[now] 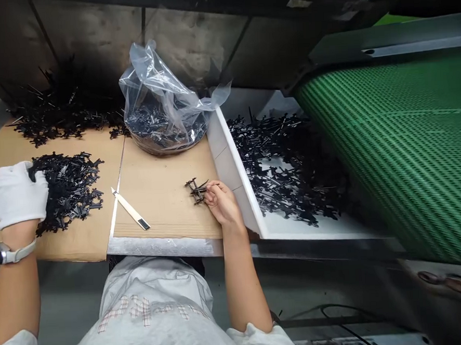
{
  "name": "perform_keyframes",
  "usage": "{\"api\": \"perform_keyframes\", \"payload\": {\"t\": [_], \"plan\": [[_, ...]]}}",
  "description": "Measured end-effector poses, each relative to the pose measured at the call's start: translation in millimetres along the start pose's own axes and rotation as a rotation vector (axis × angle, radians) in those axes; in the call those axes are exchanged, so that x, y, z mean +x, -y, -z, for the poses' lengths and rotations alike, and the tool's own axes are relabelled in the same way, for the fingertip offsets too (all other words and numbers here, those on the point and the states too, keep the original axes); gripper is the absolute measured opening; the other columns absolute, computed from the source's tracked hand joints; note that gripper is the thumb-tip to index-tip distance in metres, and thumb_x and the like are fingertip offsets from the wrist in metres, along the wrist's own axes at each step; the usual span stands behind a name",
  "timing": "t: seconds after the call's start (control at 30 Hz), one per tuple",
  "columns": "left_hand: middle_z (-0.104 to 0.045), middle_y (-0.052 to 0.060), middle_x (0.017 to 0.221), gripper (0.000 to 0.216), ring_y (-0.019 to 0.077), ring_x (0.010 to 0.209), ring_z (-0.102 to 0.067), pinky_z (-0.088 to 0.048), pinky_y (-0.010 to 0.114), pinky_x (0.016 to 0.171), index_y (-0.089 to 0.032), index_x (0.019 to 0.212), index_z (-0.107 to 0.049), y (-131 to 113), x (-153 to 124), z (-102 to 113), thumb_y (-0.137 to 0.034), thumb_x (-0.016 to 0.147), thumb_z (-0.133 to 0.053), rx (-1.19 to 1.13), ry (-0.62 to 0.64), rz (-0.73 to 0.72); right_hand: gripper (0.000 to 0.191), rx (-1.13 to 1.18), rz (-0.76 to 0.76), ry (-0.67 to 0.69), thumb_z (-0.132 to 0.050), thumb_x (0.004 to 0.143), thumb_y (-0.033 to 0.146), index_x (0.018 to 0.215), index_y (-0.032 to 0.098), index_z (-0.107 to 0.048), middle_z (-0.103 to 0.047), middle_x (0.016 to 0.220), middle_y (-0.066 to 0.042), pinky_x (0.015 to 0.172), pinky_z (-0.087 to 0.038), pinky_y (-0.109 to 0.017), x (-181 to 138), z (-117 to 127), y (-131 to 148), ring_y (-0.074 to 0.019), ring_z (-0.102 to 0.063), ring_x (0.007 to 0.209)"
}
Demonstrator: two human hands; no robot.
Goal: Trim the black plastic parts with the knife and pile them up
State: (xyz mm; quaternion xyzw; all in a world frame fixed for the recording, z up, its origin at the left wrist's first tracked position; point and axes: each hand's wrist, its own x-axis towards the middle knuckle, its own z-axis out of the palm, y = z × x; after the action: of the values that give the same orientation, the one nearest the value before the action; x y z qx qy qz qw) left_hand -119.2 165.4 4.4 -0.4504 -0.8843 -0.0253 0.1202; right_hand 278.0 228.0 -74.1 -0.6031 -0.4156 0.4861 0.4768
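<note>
My left hand (16,194) wears a white glove and rests curled on the left edge of a heap of small black plastic parts (69,187) lying on brown cardboard (82,239). My bare right hand (221,201) is closed in a pinch on a small bunch of the same black parts (195,190), held just above a second cardboard sheet (165,197). A thin white-handled blade (130,209) lies on the cardboard between my two hands.
A clear plastic bag (159,101) in a round bowl holds more black parts behind the cardboard. A white tray (238,177) to the right contains a big pile of them. A green ribbed conveyor belt (401,146) slopes at far right. Another dark heap (59,118) lies at back left.
</note>
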Motion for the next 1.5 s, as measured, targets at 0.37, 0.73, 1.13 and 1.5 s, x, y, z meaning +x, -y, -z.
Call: {"api": "perform_keyframes", "payload": {"t": [0.37,0.73,1.13,1.5], "plan": [[-0.066,0.019,0.120,0.045,0.0303,0.104,-0.064,-0.047,0.048,0.101,-0.009,0.125,-0.060,30,3,12,-0.036,0.091,-0.051,-0.412,-0.214,0.191,0.047,-0.935,0.296,0.233,-0.050,0.088,0.052,0.123,0.021,-0.058,-0.064,0.064,-0.003,0.057,-0.043,-0.035,-31,-19,74,-0.0269,-0.063,0.059],[-0.070,0.014,0.104,0.041,0.0252,0.090,-0.068,-0.053,0.041,0.092,-0.011,0.112,-0.067,32,-27,1,-0.041,0.089,-0.049,-0.700,-0.293,0.169,0.028,-1.047,1.052,0.410,-0.047,0.094,0.015,0.116,0.007,-0.062,-0.060,0.124,-0.023,0.097,-0.045,-0.046,96,-332,196,-0.0349,-0.056,0.118],[-0.071,0.013,0.102,0.039,0.0262,0.093,-0.068,-0.050,0.043,0.092,-0.014,0.108,-0.069,56,-39,-22,-0.041,0.091,-0.046,-0.738,-0.169,0.209,0.032,-1.134,1.000,0.669,-0.065,0.087,0.019,0.116,0.007,-0.065,-0.063,0.123,-0.022,0.105,-0.044,-0.049,89,-452,199,-0.0343,-0.058,0.121],[-0.071,0.011,0.101,0.038,0.0262,0.093,-0.067,-0.049,0.043,0.093,-0.017,0.105,-0.068,58,-40,-27,-0.042,0.092,-0.043,-0.798,-0.065,0.210,0.029,-1.084,0.933,0.674,-0.056,0.084,0.009,0.111,0.004,-0.066,-0.068,0.114,-0.021,0.101,-0.046,-0.043,109,-457,198,-0.0330,-0.062,0.117]]}}
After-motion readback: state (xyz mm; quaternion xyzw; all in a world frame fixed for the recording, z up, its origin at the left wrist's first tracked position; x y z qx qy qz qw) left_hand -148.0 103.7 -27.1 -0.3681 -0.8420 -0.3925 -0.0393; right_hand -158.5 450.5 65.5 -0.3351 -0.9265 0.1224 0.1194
